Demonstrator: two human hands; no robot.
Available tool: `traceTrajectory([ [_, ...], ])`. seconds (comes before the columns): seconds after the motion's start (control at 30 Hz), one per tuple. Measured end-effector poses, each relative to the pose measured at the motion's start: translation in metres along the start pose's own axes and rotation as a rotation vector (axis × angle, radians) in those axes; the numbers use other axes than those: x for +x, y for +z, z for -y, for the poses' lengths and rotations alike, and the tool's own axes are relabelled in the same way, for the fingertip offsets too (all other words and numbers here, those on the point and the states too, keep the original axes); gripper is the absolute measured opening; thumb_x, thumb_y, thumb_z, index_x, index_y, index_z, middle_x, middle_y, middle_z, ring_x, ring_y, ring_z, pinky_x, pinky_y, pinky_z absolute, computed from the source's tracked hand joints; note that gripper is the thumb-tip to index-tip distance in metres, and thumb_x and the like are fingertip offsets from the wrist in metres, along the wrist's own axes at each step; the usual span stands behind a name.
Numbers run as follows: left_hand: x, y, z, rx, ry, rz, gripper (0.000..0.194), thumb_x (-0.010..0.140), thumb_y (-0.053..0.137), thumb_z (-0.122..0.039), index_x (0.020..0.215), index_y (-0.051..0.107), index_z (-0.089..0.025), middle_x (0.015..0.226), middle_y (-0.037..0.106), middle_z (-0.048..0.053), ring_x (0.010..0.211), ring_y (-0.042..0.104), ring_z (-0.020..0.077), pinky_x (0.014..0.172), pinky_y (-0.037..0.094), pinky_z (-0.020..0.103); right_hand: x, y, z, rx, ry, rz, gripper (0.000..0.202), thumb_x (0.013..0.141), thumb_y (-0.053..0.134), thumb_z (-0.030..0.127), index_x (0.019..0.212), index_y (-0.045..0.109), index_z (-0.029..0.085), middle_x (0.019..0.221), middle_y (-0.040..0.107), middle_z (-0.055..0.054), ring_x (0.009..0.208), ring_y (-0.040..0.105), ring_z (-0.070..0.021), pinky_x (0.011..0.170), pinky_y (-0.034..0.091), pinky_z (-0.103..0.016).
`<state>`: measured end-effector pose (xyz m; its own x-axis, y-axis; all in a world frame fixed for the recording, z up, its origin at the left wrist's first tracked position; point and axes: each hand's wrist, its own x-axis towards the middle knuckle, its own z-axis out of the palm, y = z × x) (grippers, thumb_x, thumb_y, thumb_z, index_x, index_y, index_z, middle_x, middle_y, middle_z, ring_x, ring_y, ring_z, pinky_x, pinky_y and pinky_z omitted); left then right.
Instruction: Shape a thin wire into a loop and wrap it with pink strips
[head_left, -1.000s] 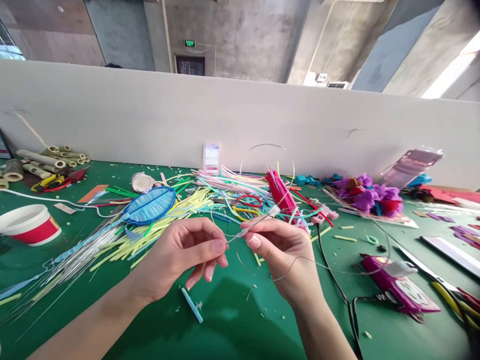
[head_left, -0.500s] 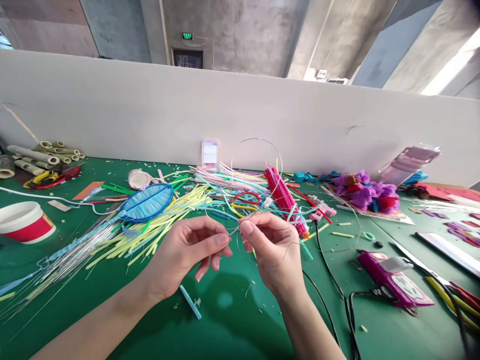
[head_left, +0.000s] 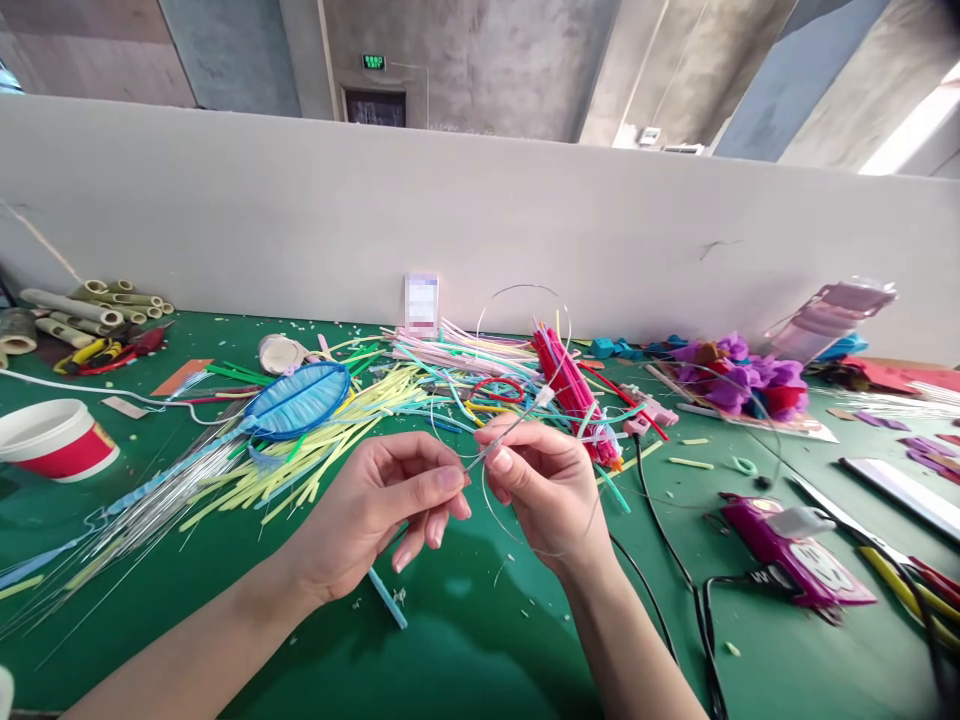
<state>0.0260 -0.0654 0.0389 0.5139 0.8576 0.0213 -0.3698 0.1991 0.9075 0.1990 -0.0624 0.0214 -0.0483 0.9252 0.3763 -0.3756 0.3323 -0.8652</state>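
Note:
Thin wire [head_left: 568, 318] curls in loops above and below my two hands. My left hand [head_left: 401, 495] pinches it between thumb and forefinger, near the middle of the view. Close beside it on the right, my right hand [head_left: 541, 490] also pinches the wire, its thumb and forefinger nearly meeting the left fingertips. A small white piece [head_left: 545, 397] shows on the wire just above my right hand. Behind the hands lie a bundle of red and pink stems [head_left: 568, 385], pale yellow strips [head_left: 352, 430] and a blue leaf-shaped piece [head_left: 298, 402].
On the green table [head_left: 450, 650], a paper cup [head_left: 64, 440] and bamboo tubes [head_left: 75, 305] are at left. To the right are purple flowers [head_left: 739, 375], a magenta device [head_left: 795, 560] with black cables, and scissors [head_left: 855, 520]. A pale partition [head_left: 465, 210] rises behind.
The wire loops have shifted, and the white piece is now nearer the upper wire loop. Both hands keep their pinch, with the right fingers slightly repositioned. The view has moved slightly.

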Motion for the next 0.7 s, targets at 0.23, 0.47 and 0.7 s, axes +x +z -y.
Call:
traceTrajectory([
  [0.23,0.0,0.001,0.003,-0.006,-0.004,0.019,0.012,0.081,0.077,-0.026,0.077,0.072,-0.016,0.065,0.07,0.001,0.045,0.056,0.0058,0.03,0.039,0.008,-0.002,0.005,0.0,0.051,-0.034,0.054,0.003,0.081,0.077,0.027,0.081,0.075,0.024,0.082,0.067,0.0,0.053,0.046,-0.006,0.045,0.038,-0.019],
  [0.47,0.004,0.001,0.005,0.017,0.041,-0.013,0.012,0.081,0.078,-0.026,0.08,0.072,-0.016,0.065,0.071,0.0,0.046,0.057,0.006,0.031,0.041,0.007,-0.001,0.005,-0.005,0.039,-0.085,0.033,0.003,0.082,0.076,0.027,0.081,0.075,0.024,0.082,0.067,0.0,0.053,0.046,-0.0063,0.042,0.038,-0.018],
  [0.7,-0.001,0.002,0.002,0.061,0.105,-0.097,0.011,0.082,0.077,-0.026,0.081,0.072,-0.017,0.065,0.071,0.0,0.049,0.061,0.0077,0.033,0.045,0.009,0.002,-0.014,0.002,-0.095,-0.074,0.052,0.013,0.081,0.077,0.025,0.092,0.08,0.03,0.088,0.07,-0.001,0.054,0.05,-0.0065,0.04,0.04,-0.017],
])
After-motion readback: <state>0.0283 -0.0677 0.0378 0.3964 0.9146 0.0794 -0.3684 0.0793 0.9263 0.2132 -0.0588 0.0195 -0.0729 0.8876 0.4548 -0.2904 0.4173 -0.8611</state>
